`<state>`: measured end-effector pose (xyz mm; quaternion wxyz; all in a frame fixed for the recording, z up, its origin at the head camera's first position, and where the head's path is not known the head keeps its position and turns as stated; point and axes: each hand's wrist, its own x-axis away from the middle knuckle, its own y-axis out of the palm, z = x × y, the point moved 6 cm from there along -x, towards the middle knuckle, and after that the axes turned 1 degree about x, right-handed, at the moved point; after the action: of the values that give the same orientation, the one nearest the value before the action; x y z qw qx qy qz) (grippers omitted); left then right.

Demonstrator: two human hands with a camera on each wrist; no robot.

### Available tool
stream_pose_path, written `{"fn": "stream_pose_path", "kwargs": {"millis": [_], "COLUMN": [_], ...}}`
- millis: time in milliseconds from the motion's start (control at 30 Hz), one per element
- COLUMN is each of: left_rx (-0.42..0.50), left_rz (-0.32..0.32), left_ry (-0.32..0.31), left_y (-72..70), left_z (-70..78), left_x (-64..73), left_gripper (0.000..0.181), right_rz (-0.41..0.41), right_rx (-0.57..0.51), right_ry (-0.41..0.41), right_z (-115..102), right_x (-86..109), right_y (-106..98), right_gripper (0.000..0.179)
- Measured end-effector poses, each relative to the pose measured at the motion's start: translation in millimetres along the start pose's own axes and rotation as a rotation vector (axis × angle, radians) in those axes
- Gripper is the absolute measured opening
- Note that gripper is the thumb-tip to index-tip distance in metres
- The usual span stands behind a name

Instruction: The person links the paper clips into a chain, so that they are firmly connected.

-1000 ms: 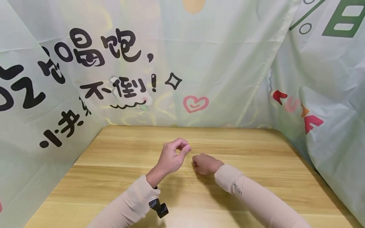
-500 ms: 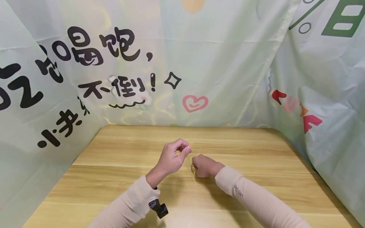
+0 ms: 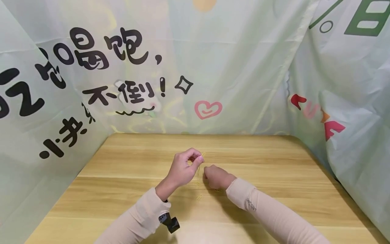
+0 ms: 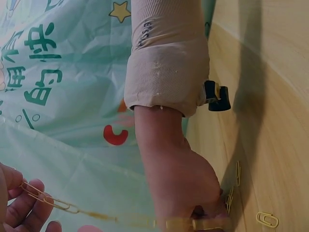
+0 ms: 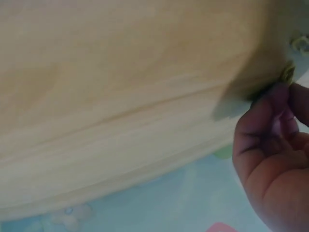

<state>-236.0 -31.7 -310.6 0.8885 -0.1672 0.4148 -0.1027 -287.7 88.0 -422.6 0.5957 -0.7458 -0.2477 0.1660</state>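
Note:
A chain of linked yellow paper clips [image 4: 58, 204] hangs from my left hand [image 3: 184, 167], whose thumb and fingertips pinch its upper end above the table. In the left wrist view the chain's lower part is blurred and passes in front of my right hand [image 3: 217, 177]. That hand is low over the table, just right of the chain, with curled fingers. Its fingertips pinch a yellow paper clip [image 5: 288, 72] in the right wrist view, partly hidden by the fingers. A loose paper clip [image 3: 199, 197] lies on the table nearer the body, and another clip [image 3: 218, 190] lies beneath the right wrist.
The wooden table [image 3: 128, 203] is bounded at the back and sides by printed cloth [image 3: 243, 84]. A small black camera [image 3: 169, 223] is strapped at my left wrist. In the left wrist view, a loose clip [image 4: 267, 219] lies beside the right hand.
The yellow clips that showed bunched at my right hand's left edge half a second ago are out of sight there; the chain now dangles below the left hand. My right hand has shifted slightly left.

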Motion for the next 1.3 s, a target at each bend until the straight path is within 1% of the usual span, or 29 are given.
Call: {"fn": "stream_pose_path", "kwargs": {"millis": [133,200,233,300,367,433,567,667,767,900,1000,1067,1200,1300], "left_rx": [0.001,-0.001,-0.002,-0.006,-0.01,-0.01,-0.011,-0.009,-0.013,-0.017,-0.027,-0.041,-0.066,-0.071], "left_rz": [0.006,0.004,0.002,0.0,-0.003,-0.005,-0.004,-0.004,-0.006,-0.006,-0.004,-0.004,-0.004,-0.007], "left_ry": [-0.003,-0.005,-0.007,-0.011,-0.014,-0.019,-0.024,-0.02,-0.007,0.032,0.067,0.092,0.12,0.127], "left_y": [-2.4,-3.5,-4.1,-5.8,-6.6,-7.4,-8.8,-8.3,-6.5,-4.1,-3.0,-2.4,-1.5,-0.9], "left_z": [0.1,-0.9,-1.6,-2.3,-3.3,-3.9,-4.4,-3.7,-2.3,0.7,3.0,4.0,5.2,5.3], "left_x": [-0.5,-0.6,-0.6,-0.5,-0.4,-0.4,-0.3,-0.6,-1.9,-4.0,-4.8,-4.7,-3.8,-3.1], "left_gripper": [0.006,0.007,0.007,0.007,0.007,0.007,0.006,0.006,0.006,0.006,0.006,0.006,0.006,0.007], "right_rz": [0.01,0.045,0.08,0.164,0.249,0.325,0.39,0.396,0.391,0.365,0.328,0.312,0.316,0.314], "right_rx": [0.012,-0.02,-0.049,-0.133,-0.232,-0.319,-0.508,-0.653,-0.739,-0.798,-0.845,-0.869,-0.888,-0.918], "right_ry": [-0.024,-0.028,-0.03,-0.033,-0.025,-0.025,-0.014,-0.02,-0.038,-0.059,-0.072,-0.072,-0.073,-0.083], "right_z": [-6,-7,-6,-4,1,3,1,-5,-12,-20,-25,-27,-28,-29], "right_x": [-0.1,0.5,0.7,1.5,5.2,11.1,27.7,38.7,46.2,52.8,56.4,57.4,57.7,58.4], "right_y": [-2,-7,-12,-25,-42,-60,-91,-107,-117,-124,-126,-127,-127,-127], "right_gripper": [0.021,0.017,0.016,0.017,0.02,0.017,0.014,0.013,0.01,0.009,0.013,0.012,0.009,0.012]}}
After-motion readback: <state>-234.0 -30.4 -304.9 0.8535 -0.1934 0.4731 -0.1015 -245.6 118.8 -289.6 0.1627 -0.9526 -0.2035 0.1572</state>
